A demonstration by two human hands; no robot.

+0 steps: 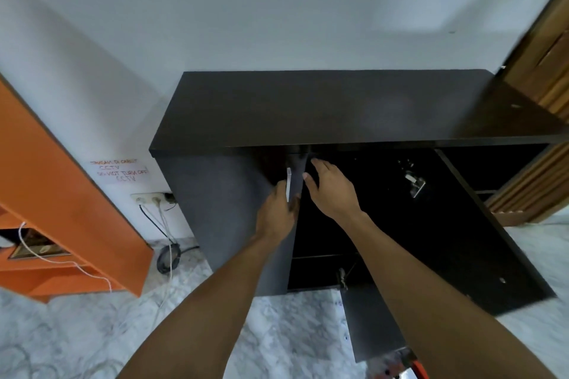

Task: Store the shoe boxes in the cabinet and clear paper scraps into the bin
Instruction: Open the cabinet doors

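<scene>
Both bare forearms reach in from the bottom edge toward the front of a dark brown cabinet (323, 108). It stands against the white wall, its long axis running left to right along it and its front facing the camera.

The left hand (278, 212) grips the free edge of the left door (221, 209), fingers curled round it right beside the upright silver handle (288, 184). That door stands slightly ajar.

The right hand (331, 191) is spread wide and holds nothing. Its straight fingers (317, 163) touch the same door edge near the top, just under the cabinet's front edge.

Right of the hands the cabinet is open and dark inside, where a metal hinge (414, 186) glints. Another dark door panel (372, 326) is swung out toward the camera at lower right. A red and white object (406, 368) is cut off by the bottom edge; what it is cannot be told.

On the wall left of the cabinet, a paper sign (118, 170) in red handwriting reads "DO NOT TURN OFF C.C.T.V"; its top line is too blurred to read. Below it is a wall socket (152, 198) with cables hanging to the marble floor (92, 332). An orange shelf unit (61, 209) leans in at far left.
</scene>
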